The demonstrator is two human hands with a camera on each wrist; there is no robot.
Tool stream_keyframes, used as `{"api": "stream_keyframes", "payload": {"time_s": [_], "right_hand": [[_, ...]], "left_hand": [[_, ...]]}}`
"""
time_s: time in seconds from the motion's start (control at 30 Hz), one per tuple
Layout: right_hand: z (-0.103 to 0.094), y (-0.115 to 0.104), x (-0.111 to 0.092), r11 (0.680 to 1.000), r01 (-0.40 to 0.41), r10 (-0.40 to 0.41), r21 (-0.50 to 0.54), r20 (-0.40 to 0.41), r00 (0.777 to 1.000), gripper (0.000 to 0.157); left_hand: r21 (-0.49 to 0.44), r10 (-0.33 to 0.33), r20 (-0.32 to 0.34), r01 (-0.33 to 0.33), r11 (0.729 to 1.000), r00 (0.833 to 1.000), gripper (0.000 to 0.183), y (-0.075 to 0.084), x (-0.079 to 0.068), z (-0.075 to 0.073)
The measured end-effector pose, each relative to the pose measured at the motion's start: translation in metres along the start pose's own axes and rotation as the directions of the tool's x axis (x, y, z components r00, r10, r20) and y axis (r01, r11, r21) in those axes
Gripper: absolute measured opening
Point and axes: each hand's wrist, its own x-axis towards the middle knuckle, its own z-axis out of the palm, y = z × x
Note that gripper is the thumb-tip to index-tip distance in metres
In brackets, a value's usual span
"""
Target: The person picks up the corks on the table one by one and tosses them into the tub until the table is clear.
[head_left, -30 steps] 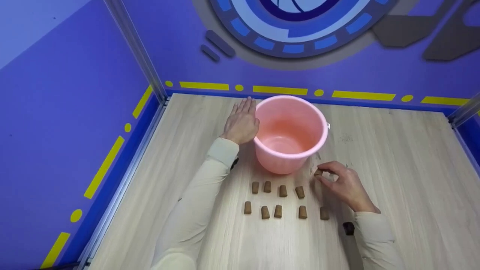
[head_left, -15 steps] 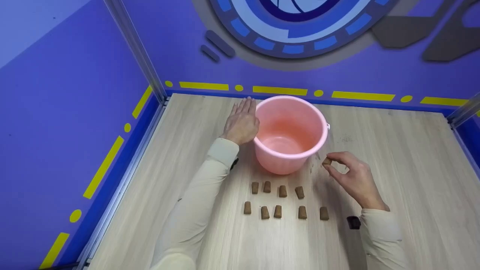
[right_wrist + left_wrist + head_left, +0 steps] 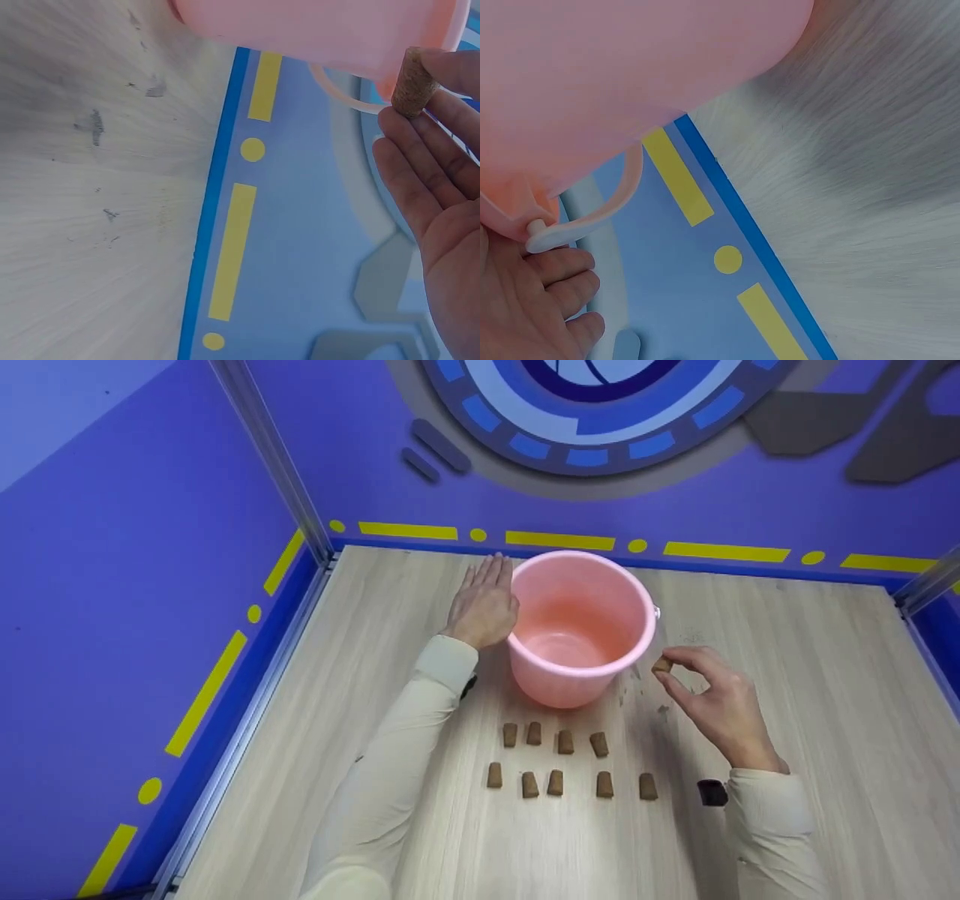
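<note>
A pink bucket (image 3: 559, 688) stands upright toward the back of the table, its inside showing only bare pink walls and floor. My left hand (image 3: 484, 607) rests against the left side of its rim with extended fingers, next to the white handle (image 3: 622, 196) where it joins the bucket. To the right of the bucket, my right hand (image 3: 718, 701) pinches a tapered cork stopper (image 3: 413, 82) between thumb and fingertips, raised above the tabletop. Several more cork stoppers (image 3: 565, 742) lie in two loose rows in front of the bucket.
The pale wooden table (image 3: 840, 720) meets a purple-blue back wall (image 3: 360, 450) with yellow dashes along its foot. A metal frame post (image 3: 270, 442) rises at the back left corner. Small dark scuffs (image 3: 97, 127) mark the tabletop right of the bucket.
My right hand has moved right and slightly away from me, lifting with the cork stopper still pinched. The left hand, bucket and lying cork stoppers have stayed in place.
</note>
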Motion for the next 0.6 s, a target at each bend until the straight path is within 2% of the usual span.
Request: {"api": "stream_keyframes", "payload": {"time_s": [0.27,0.6], "right_hand": [[-0.002,-0.006,0.009,1.000,0.002,-0.002,0.003,-0.019,1.000,0.036],[-0.006,-0.015,0.021,0.999,0.051,-0.050,0.010,-0.055,0.997,0.038]], "left_hand": [[0.011,0.004,0.007,-0.004,1.000,1.000,0.064,-0.001,0.000,0.000],[-0.008,-0.004,0.011,0.004,1.000,1.000,0.064,-0.001,0.001,0.000]]}}
